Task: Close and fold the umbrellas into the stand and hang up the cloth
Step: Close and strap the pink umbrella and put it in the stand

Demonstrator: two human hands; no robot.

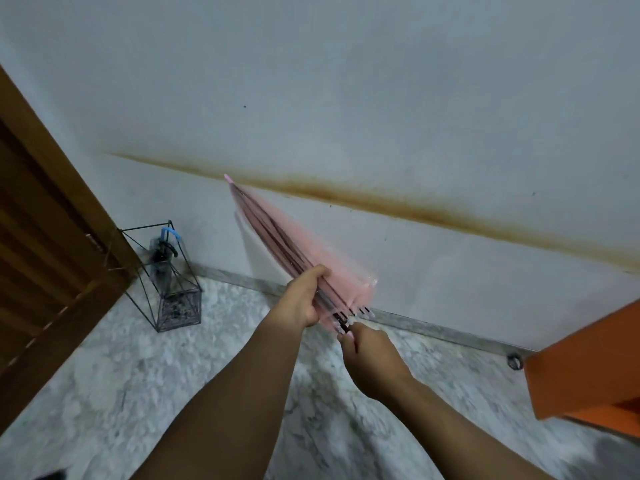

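A closed pink translucent umbrella (277,237) points up and left toward the wall, its tip near the brown stain. My left hand (304,299) wraps around the gathered canopy near its lower rim. My right hand (367,355) grips the umbrella just below the rib tips, where the shaft or handle is hidden in my fist. A black wire umbrella stand (162,275) sits on the floor at the left by the wall. Inside it leans a folded clear umbrella with a blue handle (169,233). No cloth is in view.
A brown wooden door (45,237) fills the left edge, right beside the stand. An orange piece of furniture (585,362) juts in at the right. The white wall (381,98) carries a long brown stain. The floor (121,393) is mottled marble.
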